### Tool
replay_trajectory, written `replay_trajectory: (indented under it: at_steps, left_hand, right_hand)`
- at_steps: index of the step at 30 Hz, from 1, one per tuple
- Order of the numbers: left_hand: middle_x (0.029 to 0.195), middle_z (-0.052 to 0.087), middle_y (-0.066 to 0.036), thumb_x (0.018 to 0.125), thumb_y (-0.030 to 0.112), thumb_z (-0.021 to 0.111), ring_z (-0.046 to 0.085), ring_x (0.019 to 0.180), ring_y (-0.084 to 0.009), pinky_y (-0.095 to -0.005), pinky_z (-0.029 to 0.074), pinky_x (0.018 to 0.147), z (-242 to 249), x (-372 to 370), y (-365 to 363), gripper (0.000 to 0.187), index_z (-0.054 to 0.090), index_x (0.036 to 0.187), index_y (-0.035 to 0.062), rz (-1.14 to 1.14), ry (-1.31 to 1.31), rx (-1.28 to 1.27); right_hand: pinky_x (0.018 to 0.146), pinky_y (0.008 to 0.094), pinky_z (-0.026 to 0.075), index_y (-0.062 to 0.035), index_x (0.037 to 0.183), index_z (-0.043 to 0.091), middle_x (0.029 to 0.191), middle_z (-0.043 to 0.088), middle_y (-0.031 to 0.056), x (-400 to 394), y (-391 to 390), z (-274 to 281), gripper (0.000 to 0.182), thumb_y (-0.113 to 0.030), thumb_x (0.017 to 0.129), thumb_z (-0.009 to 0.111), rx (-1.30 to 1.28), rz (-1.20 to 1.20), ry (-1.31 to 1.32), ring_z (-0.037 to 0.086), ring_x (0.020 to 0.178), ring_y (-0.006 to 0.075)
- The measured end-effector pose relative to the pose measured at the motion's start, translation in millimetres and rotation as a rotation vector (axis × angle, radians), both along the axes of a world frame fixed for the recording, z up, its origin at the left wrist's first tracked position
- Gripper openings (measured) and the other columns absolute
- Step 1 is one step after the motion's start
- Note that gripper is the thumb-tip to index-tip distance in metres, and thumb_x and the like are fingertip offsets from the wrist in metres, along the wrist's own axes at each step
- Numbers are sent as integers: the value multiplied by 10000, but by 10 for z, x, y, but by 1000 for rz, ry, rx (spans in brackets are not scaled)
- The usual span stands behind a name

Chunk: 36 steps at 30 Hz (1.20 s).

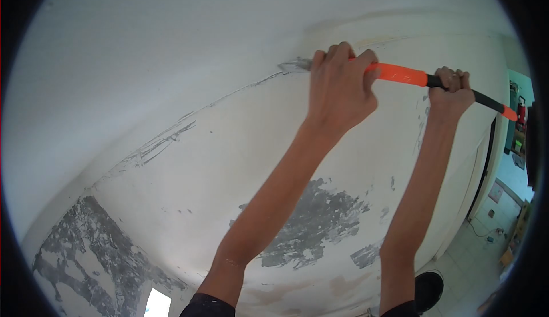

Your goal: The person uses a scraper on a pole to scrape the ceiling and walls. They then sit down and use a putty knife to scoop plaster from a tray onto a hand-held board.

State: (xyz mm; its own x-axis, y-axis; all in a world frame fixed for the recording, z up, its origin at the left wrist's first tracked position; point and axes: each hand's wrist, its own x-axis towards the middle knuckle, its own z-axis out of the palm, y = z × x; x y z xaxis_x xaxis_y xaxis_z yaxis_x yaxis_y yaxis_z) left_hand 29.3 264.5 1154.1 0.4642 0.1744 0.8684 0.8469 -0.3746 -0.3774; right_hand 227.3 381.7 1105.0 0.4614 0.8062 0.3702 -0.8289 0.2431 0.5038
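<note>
A long-handled scraper [400, 74] with an orange and black handle is held up high along the top of the wall [240, 140]. My left hand [342, 88] is closed around the handle close behind the blade. Farther back, my right hand [452, 93] grips the black section of the same handle. The metal blade [294, 64] is at the seam between wall and ceiling [171, 37], at the end of a dark scratched line [234, 93]. Part of the handle is hidden under my fingers.
Grey bare patches show on the wall [314, 225] and on the adjoining wall [86, 254] at lower left. A black round object [429, 291] stands low by my right arm. At right are a doorway, a tiled floor [469, 260] and several small items.
</note>
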Motion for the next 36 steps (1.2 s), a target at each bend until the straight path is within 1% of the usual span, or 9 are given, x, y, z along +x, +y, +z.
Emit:
replay_trajectory:
  at_steps: [11,13,15,17,28,30,33,34,36]
  left_hand:
    - [787,583,-36,854,45,669,544,763,-214,-371,358,803,-23,-124,-91,142,719,969,110,11,18,29]
    - [749,531,-82,819,83,681,541,768,-255,-412,361,743,-12,-154,-95,58,684,874,102,-47,4,7]
    - [750,534,-83,816,78,678,543,767,-256,-406,361,745,11,-111,-34,69,686,880,101,-117,19,19]
    - [769,586,-55,842,50,685,553,744,-230,-378,362,786,-11,-73,-51,151,722,972,116,0,37,-19]
    - [749,550,-41,849,59,685,546,761,-223,-376,360,778,-26,-155,-147,119,704,953,115,-27,-1,21]
    - [749,549,-39,852,63,685,546,761,-220,-375,361,780,-21,-148,-149,112,703,949,115,15,-13,-10]
    - [751,526,-76,819,77,687,539,737,-252,-395,352,727,2,-63,-45,67,678,876,112,-47,13,-14]
    - [755,542,-57,836,75,688,545,751,-232,-382,357,759,5,-157,-132,93,696,920,115,-15,10,-13]
    - [762,564,-47,852,80,689,552,764,-225,-373,368,788,-57,-203,-232,130,716,973,118,64,10,22]
  right_hand:
    - [453,242,209,-73,769,427,583,207,-29,-195,-228,32,272,-153,1029,436,-113,40,0,183,494,99]
    - [456,244,208,-74,770,429,581,203,-29,-211,-307,30,267,-153,1024,440,-132,61,-8,186,495,99]
    - [457,251,214,-70,770,426,581,205,-27,-160,-143,-59,273,-159,1027,446,-95,12,-16,189,496,103]
    - [457,251,213,-67,771,425,585,209,-27,-150,-104,-93,273,-157,1029,440,-79,18,49,187,494,106]
    - [435,228,234,-60,769,427,581,215,-25,-236,-340,37,286,-143,1042,421,-178,85,8,216,490,102]
    - [431,228,237,-61,772,432,583,217,-23,-178,-307,0,274,-142,1034,426,-120,-14,-40,227,492,105]
    - [439,231,236,-63,771,436,590,220,-21,-127,-151,-55,268,-143,1027,437,-112,-4,45,223,495,110]
    - [451,259,227,-75,758,421,602,239,-12,-237,-239,33,307,-177,1047,424,-222,-20,-46,202,507,117]
    - [449,255,229,-67,762,424,603,244,-11,-299,-372,33,312,-184,1050,426,-175,92,-31,209,509,119]
